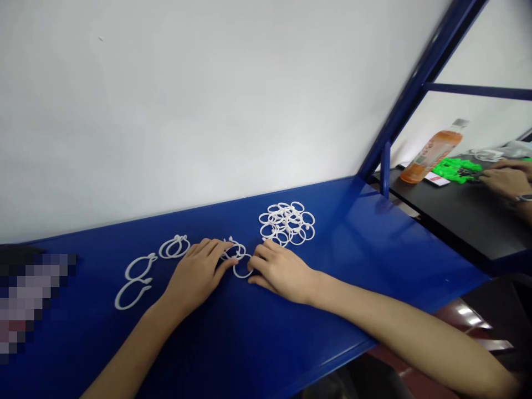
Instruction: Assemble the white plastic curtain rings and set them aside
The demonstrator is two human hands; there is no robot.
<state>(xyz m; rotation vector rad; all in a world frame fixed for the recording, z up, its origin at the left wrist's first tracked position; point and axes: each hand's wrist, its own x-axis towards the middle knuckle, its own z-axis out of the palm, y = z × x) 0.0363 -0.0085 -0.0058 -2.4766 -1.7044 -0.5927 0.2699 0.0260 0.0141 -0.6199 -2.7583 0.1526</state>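
Head view: the only container is a clear plastic bottle of orange drink (432, 151), lying tilted on the black table (457, 216) at far right, beside a heap of bright green plastic parts (457, 169) that a co-worker's hand (505, 180) touches.

On the glossy blue metal shelf (374, 244), the left hand (197, 274) lies palm down and open, fingertips resting on a small cluster of white plastic rings (233, 252). The right hand (282, 271) is curled, its fingertips against the rim of a single white plastic ring (242, 270) lying between the two hands; whether it pinches that ring I cannot tell.

Just behind the right hand sits a larger pile of white rings (287, 223). Left of the left hand lie a pair of overlapping rings (174, 246) and two opened rings (135, 281), well apart from the shelf's near edge.

Bare blue surface stretches to the right, up to a slanting blue steel post (415, 83). A plain white wall (187, 100) closes the shelf's back edge.
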